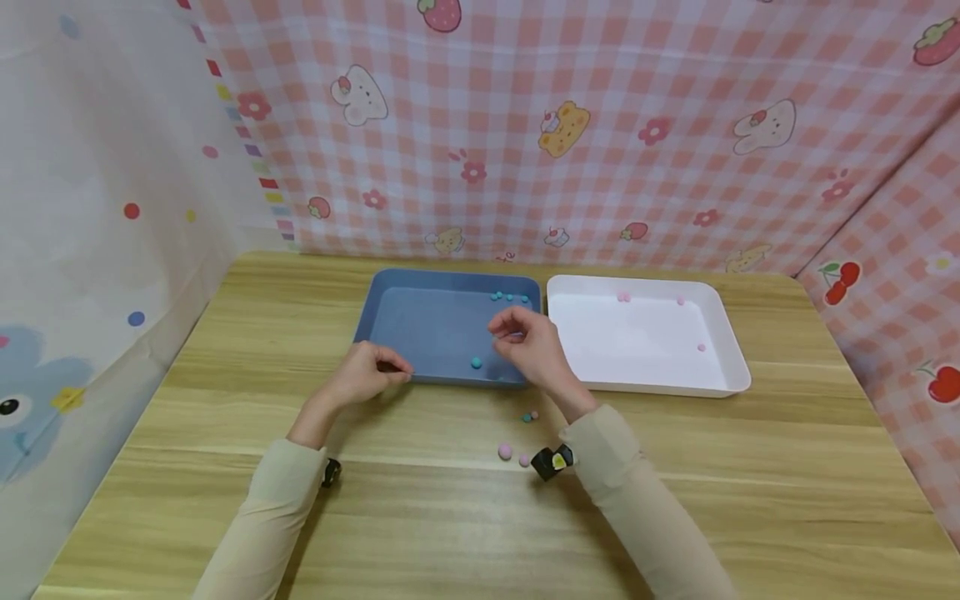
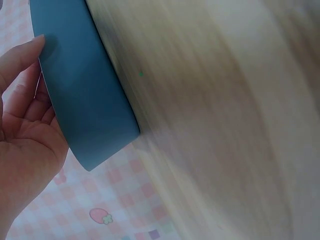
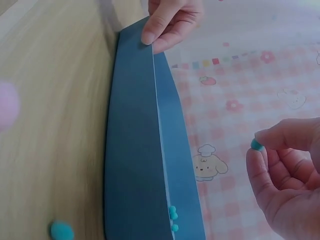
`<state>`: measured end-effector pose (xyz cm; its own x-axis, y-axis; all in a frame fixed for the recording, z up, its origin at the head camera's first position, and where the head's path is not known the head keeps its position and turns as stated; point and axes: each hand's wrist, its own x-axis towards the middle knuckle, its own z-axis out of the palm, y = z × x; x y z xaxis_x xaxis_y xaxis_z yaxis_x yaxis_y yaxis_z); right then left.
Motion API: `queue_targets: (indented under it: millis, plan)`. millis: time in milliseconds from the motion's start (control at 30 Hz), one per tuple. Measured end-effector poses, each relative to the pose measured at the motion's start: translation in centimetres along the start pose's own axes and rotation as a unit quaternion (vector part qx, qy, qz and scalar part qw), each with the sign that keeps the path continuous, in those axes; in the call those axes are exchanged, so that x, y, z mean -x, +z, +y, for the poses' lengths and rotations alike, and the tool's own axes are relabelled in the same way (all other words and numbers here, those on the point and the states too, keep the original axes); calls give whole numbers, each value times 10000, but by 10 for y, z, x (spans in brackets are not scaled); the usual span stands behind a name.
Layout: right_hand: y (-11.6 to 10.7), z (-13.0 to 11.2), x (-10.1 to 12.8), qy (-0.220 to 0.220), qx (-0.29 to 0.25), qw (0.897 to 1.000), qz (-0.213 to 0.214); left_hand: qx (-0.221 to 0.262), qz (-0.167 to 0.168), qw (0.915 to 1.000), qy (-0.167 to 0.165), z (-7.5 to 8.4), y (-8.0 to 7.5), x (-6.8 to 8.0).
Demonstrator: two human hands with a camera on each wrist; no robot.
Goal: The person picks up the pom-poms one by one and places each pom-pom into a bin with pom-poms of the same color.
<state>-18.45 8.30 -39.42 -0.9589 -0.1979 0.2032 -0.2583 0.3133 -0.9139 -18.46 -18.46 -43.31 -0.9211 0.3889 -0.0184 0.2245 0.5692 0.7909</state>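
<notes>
My left hand (image 1: 365,372) pinches the front rim of the blue tray (image 1: 420,379) near its left corner. In the left wrist view the thumb lies against the outer wall, and the other fingers are partly hidden behind it. Over the right part of that tray is my right hand (image 1: 531,343), which pinches a small teal ball (image 3: 256,144) between thumb and index fingertip. A larger teal ball (image 1: 476,363) sits on the tray floor near the front. Several small teal balls (image 1: 509,297) lie along the tray's back right side.
To the right stands a white tray (image 1: 645,387) with several pink balls (image 1: 623,297) in it. In front of the trays, on the wooden table (image 1: 450,517), are a teal ball (image 1: 527,418) and pink balls (image 1: 505,451). A checked cloth (image 1: 510,200) hangs behind.
</notes>
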Motion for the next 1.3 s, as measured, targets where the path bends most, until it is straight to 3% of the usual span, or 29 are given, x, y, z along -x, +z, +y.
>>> queue_targets:
  millis: [867,1300]
  plan:
    - [23,6,-30,859,-364,9919,864,9,11,10000,84,2,0,-2]
    - [5,1,-7,663,-572,9934,742,75,13,10000,7,2,-1,1]
